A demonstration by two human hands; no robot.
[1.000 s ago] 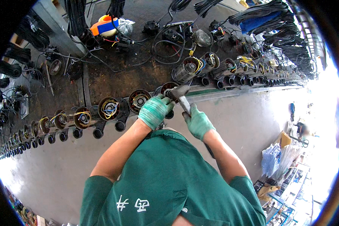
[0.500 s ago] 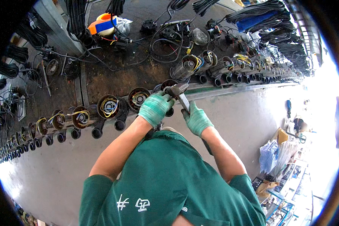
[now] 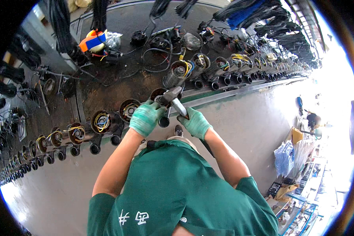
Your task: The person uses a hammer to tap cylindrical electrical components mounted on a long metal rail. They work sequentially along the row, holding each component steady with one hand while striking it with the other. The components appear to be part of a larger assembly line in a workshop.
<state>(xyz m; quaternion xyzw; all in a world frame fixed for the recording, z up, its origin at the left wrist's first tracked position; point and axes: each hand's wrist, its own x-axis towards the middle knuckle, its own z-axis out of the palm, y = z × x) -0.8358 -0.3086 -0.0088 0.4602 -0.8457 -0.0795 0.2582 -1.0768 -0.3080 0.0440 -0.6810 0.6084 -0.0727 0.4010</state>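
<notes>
My right hand [image 3: 195,124], in a green knit glove, grips a hammer [image 3: 179,107] by its pale handle, close below the head. The hammer's dark head lies over a round motor housing [image 3: 156,93] at the bench edge, right beside the fingertips of my left hand [image 3: 145,118]. Gloved alike, that hand is closed at the near rim of the housing; whatever its fingers pinch is hidden. To its left stands an open motor housing [image 3: 129,110] with copper windings inside. A taller metal housing [image 3: 176,72] with yellow and blue wires rises just beyond the hammer.
More wired housings [image 3: 101,121] line the bench edge both ways. Farther back on the dark bench [image 3: 102,94] lie black cables [image 3: 155,59] and an orange-and-blue tape roll [image 3: 93,41]. A metal post [image 3: 47,45] stands at left. Plastic bags [image 3: 284,157] sit across the grey floor.
My view has shifted, so bench and hands sit lower or farther left in the picture. Both hands keep much the same hold, with the hammer head still beside my left fingertips.
</notes>
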